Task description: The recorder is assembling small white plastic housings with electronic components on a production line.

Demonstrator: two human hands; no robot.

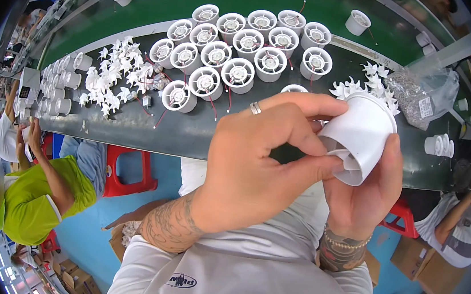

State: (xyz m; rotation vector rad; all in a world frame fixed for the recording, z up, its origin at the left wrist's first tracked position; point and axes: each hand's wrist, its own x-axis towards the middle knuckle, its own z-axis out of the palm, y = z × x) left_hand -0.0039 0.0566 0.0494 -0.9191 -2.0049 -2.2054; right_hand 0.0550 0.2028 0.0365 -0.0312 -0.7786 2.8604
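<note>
1. Head view: white plastic fan housing (366, 125) tilts between my hands, long axis sloping down-left.
2. My left hand (261, 152), nearer its lower opening, pinches at a white inner fin (351, 162).
3. My right hand (363, 203) cradles its side.

left hand (266, 150): fingers at open near end of white cup (361, 123) | right hand (366, 189): holds cup from right | dark bench (184, 140), far middle: white round housings (237, 75) with thin wires | left: heap of white bladed pieces (118, 71) | far right: clear bag of small parts (416, 97)
</note>
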